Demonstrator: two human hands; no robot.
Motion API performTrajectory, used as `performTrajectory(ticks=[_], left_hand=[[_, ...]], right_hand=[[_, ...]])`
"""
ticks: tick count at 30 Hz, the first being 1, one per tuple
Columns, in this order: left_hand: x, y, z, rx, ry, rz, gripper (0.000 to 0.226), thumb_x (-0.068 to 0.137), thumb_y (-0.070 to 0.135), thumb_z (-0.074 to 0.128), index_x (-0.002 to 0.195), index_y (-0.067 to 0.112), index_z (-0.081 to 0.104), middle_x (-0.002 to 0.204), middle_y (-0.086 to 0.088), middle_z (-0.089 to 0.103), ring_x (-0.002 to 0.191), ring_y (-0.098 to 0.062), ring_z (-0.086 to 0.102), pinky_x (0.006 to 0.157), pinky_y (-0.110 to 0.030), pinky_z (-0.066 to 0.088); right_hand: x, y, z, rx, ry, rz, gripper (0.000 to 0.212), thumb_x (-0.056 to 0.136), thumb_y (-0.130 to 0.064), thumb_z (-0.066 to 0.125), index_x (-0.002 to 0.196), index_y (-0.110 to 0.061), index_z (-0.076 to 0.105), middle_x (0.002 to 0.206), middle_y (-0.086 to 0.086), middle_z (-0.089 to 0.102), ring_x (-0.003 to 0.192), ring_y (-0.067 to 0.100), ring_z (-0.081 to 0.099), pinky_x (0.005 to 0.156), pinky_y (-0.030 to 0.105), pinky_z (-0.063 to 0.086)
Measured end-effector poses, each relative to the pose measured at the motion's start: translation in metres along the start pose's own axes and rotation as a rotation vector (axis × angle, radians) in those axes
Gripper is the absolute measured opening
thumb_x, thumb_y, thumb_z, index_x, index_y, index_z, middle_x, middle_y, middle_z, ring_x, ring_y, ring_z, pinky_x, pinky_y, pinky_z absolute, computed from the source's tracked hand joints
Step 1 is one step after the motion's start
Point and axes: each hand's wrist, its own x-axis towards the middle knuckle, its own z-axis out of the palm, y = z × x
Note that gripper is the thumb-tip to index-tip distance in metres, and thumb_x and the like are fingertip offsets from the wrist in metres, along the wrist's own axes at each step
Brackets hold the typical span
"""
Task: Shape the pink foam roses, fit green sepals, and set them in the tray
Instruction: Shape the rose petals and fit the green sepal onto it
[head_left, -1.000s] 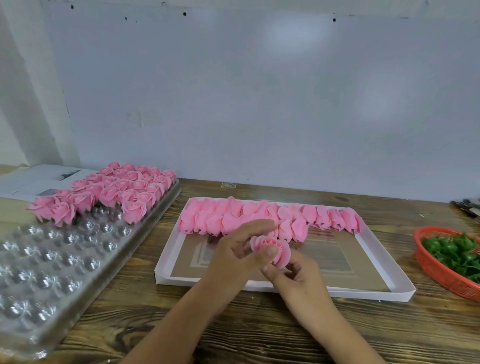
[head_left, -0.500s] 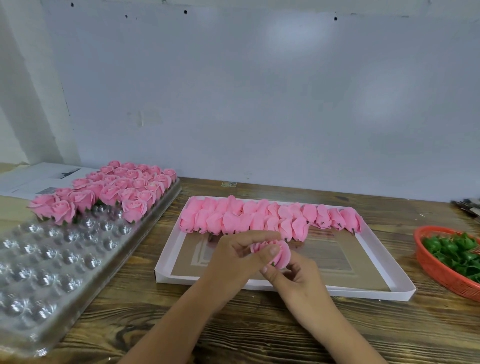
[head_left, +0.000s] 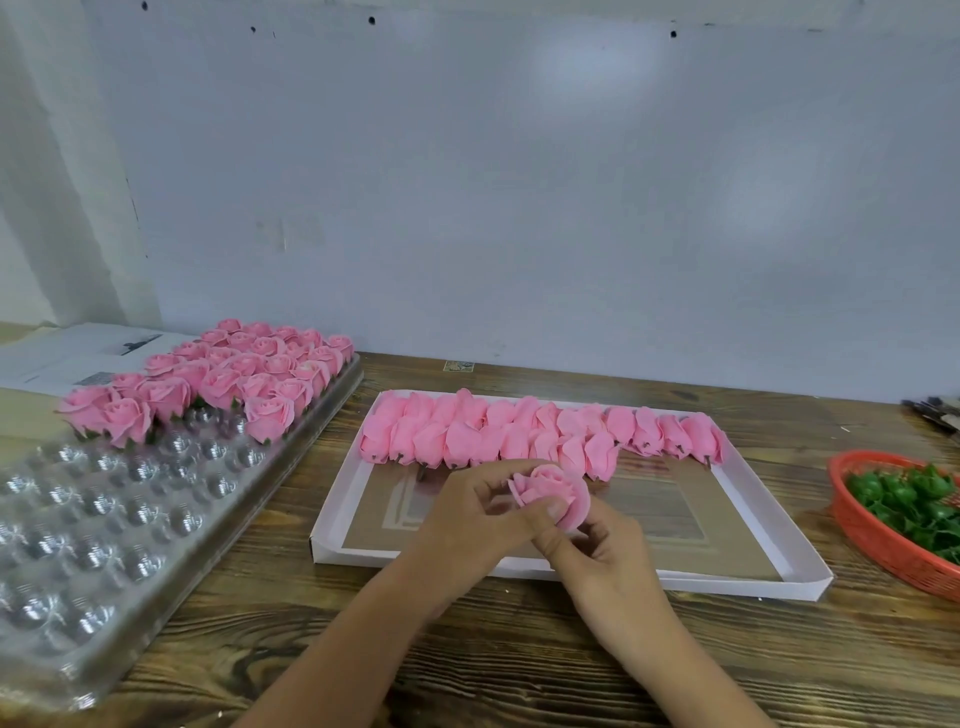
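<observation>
Both hands meet over the near part of a shallow white box, with one pink foam rose (head_left: 551, 491) between them. The left hand (head_left: 475, 519) curls around the rose from the left, thumb lying across its front and fingers wrapped behind, while the right hand (head_left: 605, 558) pinches it from below with thumb and bent fingers. The rose's outer petals are spread open around a tighter centre. Just beyond the hands, the white box (head_left: 748, 584) lies on the wooden worktop (head_left: 519, 649) and holds unshaped pink buds (head_left: 519, 434) laid on their sides in two overlapping rows along its far edge; they overlap too much for an exact count, but there are roughly two dozen. The rest of the box floor shows bare brown card. To the left, a clear plastic tray (head_left: 104, 530) of round cells runs from the near edge to the far side; its far end is filled with finished roses (head_left: 228, 374), again roughly two dozen, green showing under several of them, and the nearer cells hold nothing. At the right edge, one red mesh basket (head_left: 878, 540) holds a heap of green sepals (head_left: 914, 499), too tangled to count.
</observation>
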Motion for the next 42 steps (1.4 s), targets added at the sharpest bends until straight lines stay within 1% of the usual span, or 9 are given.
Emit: performTrajectory(ticks=[3,6,10,14,18,24,28,34,42], left_hand=[[0.0,-0.004,0.0,-0.011,-0.061,-0.075,0.042,0.075,0.047,0.08,0.115,0.045,0.069,0.118,0.013,0.072,0.114,-0.005,0.065,0.104,-0.039,0.051],[-0.001,-0.003,0.001,-0.015,-0.04,-0.064,0.053,0.07,0.05,0.083,0.119,0.054,0.062,0.123,0.019,0.067,0.117,-0.002,0.061,0.098,-0.03,0.053],[-0.002,0.003,0.001,-0.043,0.059,0.026,0.036,0.079,0.061,0.07,0.112,0.046,0.072,0.116,0.015,0.071,0.113,-0.004,0.064,0.089,-0.018,0.053],[-0.003,0.004,0.0,-0.091,0.042,0.018,0.021,0.085,0.039,0.075,0.106,0.036,0.077,0.11,0.005,0.075,0.106,-0.013,0.069,0.085,-0.022,0.055],[-0.001,-0.002,0.0,-0.078,-0.023,-0.023,0.033,0.087,0.017,0.077,0.115,0.034,0.074,0.115,0.003,0.073,0.111,-0.014,0.067,0.09,-0.028,0.056],[-0.001,0.004,0.003,-0.088,0.04,-0.007,0.035,0.086,0.052,0.068,0.118,0.039,0.069,0.119,0.01,0.07,0.114,-0.007,0.064,0.089,-0.022,0.054],[0.0,-0.001,0.003,-0.046,0.009,-0.014,0.028,0.091,0.043,0.07,0.118,0.039,0.07,0.121,0.008,0.07,0.117,-0.01,0.063,0.098,-0.031,0.053],[0.0,-0.009,0.003,-0.014,-0.037,-0.093,0.075,0.072,0.049,0.085,0.129,0.068,0.042,0.128,0.037,0.057,0.122,0.011,0.054,0.09,-0.015,0.05],[0.001,-0.015,0.009,0.142,0.001,0.002,0.045,0.075,0.041,0.084,0.116,0.048,0.066,0.117,0.018,0.071,0.111,-0.003,0.065,0.097,-0.027,0.051]], right_hand=[[0.001,0.002,-0.002,-0.021,0.019,-0.018,0.015,0.09,-0.03,0.066,0.102,-0.035,0.074,0.098,-0.013,0.075,0.095,0.009,0.069,0.082,0.03,0.055],[0.001,0.001,-0.002,-0.06,0.022,-0.028,0.02,0.087,-0.026,0.067,0.101,-0.039,0.073,0.096,-0.016,0.075,0.091,0.006,0.068,0.077,0.021,0.052],[0.001,0.001,0.0,-0.093,-0.011,-0.038,0.02,0.084,-0.035,0.066,0.102,-0.041,0.071,0.092,-0.013,0.074,0.081,0.008,0.065,0.064,0.023,0.05],[0.0,0.002,0.001,-0.079,0.014,-0.037,0.017,0.081,-0.044,0.065,0.098,-0.045,0.07,0.085,-0.012,0.074,0.074,0.017,0.064,0.066,0.035,0.051],[0.001,0.002,0.0,-0.052,0.047,-0.047,0.024,0.082,-0.054,0.062,0.103,-0.046,0.071,0.092,-0.012,0.075,0.084,0.03,0.066,0.075,0.049,0.053],[0.003,0.002,-0.001,-0.095,0.089,-0.045,0.028,0.078,-0.056,0.065,0.103,-0.046,0.07,0.087,-0.01,0.073,0.074,0.017,0.065,0.063,0.037,0.052],[0.002,0.002,0.001,-0.092,0.097,-0.013,0.015,0.084,-0.045,0.072,0.099,-0.043,0.071,0.083,-0.001,0.073,0.076,0.027,0.063,0.065,0.043,0.051],[0.003,0.004,-0.004,-0.025,0.178,0.032,0.013,0.084,-0.02,0.076,0.095,-0.028,0.075,0.089,-0.003,0.075,0.086,0.021,0.067,0.08,0.049,0.054],[0.001,0.012,-0.001,-0.157,0.282,0.041,0.024,0.071,-0.021,0.085,0.088,-0.03,0.071,0.084,-0.001,0.071,0.08,0.017,0.065,0.07,0.029,0.053]])
